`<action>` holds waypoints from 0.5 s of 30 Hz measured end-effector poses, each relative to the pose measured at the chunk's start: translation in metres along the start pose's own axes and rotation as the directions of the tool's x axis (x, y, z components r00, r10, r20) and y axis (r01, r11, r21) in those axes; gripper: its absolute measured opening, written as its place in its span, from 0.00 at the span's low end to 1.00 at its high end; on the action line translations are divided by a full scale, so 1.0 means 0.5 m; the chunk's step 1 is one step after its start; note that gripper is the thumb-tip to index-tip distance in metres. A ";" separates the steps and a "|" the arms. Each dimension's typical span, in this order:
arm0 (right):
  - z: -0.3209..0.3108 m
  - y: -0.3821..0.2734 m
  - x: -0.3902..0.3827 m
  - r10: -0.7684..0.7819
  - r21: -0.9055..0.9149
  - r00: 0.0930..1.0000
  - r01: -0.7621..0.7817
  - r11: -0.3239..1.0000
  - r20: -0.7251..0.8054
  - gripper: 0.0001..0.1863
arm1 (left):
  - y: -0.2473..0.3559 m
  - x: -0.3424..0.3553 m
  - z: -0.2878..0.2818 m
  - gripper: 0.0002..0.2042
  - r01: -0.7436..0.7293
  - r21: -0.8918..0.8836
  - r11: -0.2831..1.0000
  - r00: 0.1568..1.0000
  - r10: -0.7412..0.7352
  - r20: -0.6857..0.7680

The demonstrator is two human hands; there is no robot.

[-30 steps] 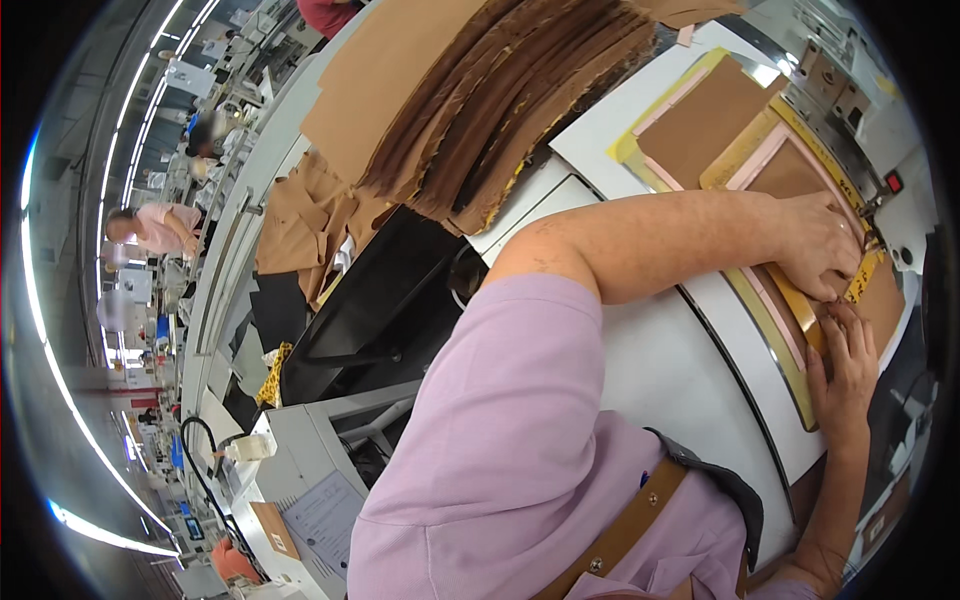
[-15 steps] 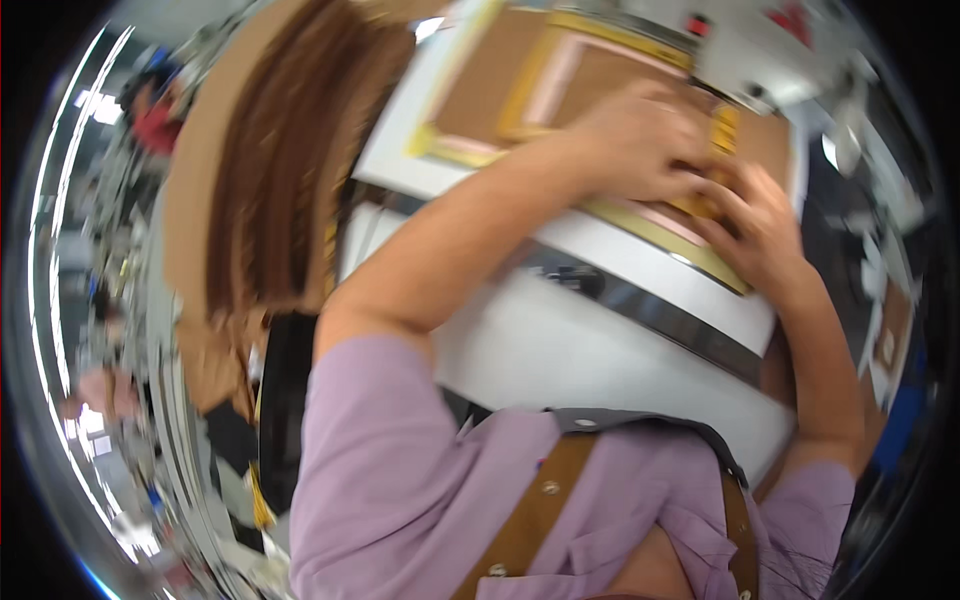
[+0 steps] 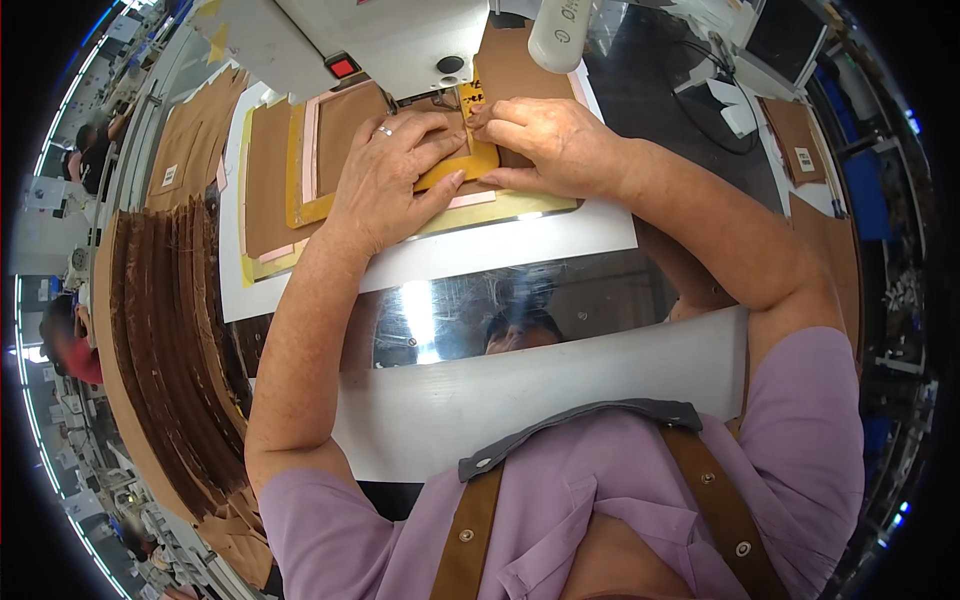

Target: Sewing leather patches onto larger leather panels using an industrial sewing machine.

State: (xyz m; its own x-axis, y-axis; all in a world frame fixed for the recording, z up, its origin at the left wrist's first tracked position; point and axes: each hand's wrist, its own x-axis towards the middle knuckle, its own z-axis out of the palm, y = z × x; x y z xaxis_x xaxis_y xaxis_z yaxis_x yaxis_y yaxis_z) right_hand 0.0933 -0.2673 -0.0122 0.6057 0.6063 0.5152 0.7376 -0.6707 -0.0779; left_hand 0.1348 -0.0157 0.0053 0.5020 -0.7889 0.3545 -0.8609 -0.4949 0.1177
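My left hand (image 3: 400,175), with a ring on one finger, lies flat with its fingers spread over a yellow frame template (image 3: 308,213) and the brown fabric (image 3: 345,125) inside it. My right hand (image 3: 550,145) is bent around the template's right side, thumb low and fingertips pressed on the yellow strip. Beneath lies a pale yellow frame (image 3: 520,205) with pink strips, on a white sheet (image 3: 600,232). A white sewing machine head (image 3: 410,45) stands just beyond my fingers; its presser foot is partly hidden by them.
Stacked brown fabric pieces (image 3: 165,350) fill the left side. A shiny metal plate (image 3: 465,300) lies before me, with a white table edge (image 3: 540,385) nearer. A white lamp-like device (image 3: 562,35) hangs at the top. A monitor (image 3: 785,45) and cable stand far right.
The view has swung, bringing the machine head nearer the middle. My left hand has flattened onto the template, while my right hand stays at its right side.
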 end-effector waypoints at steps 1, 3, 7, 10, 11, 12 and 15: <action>0.000 0.003 0.004 0.025 0.005 1.000 -0.025 1.000 0.017 0.22 | -0.003 0.000 0.003 0.18 -0.003 0.002 1.000 1.000 0.003 -0.001; 0.000 0.011 0.011 0.053 0.008 0.998 -0.053 0.999 0.033 0.22 | -0.013 -0.004 0.019 0.16 0.047 -0.198 0.979 0.997 -0.059 -0.056; -0.001 0.025 0.031 0.113 -0.002 0.988 -0.114 0.994 0.102 0.22 | -0.051 0.004 0.032 0.15 -0.001 -0.164 0.987 0.990 -0.022 -0.136; 0.007 0.046 0.035 0.109 -0.008 0.991 -0.109 0.994 0.081 0.23 | -0.063 0.018 0.041 0.16 0.066 -0.202 0.977 0.988 -0.092 -0.121; 0.012 0.052 0.034 0.082 -0.009 0.996 -0.081 0.997 0.030 0.24 | -0.067 0.024 0.045 0.16 0.074 -0.209 0.975 0.990 -0.097 -0.102; 0.016 0.058 0.031 0.085 -0.009 0.996 -0.085 0.996 0.029 0.24 | -0.071 0.027 0.048 0.17 0.083 -0.215 0.973 0.991 -0.103 -0.082; 0.017 0.067 0.041 0.132 0.000 0.989 -0.132 0.991 0.067 0.25 | -0.082 0.037 0.047 0.19 0.119 -0.229 0.966 0.987 -0.139 -0.075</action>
State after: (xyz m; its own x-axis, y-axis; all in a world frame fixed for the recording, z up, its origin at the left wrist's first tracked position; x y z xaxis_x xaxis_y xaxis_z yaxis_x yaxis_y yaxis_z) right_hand 0.1329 -0.2738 -0.0116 0.7161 0.5399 0.4425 0.6512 -0.7449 -0.1450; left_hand 0.1811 -0.0185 -0.0146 0.6093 -0.6829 0.4030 -0.7911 -0.4884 0.3683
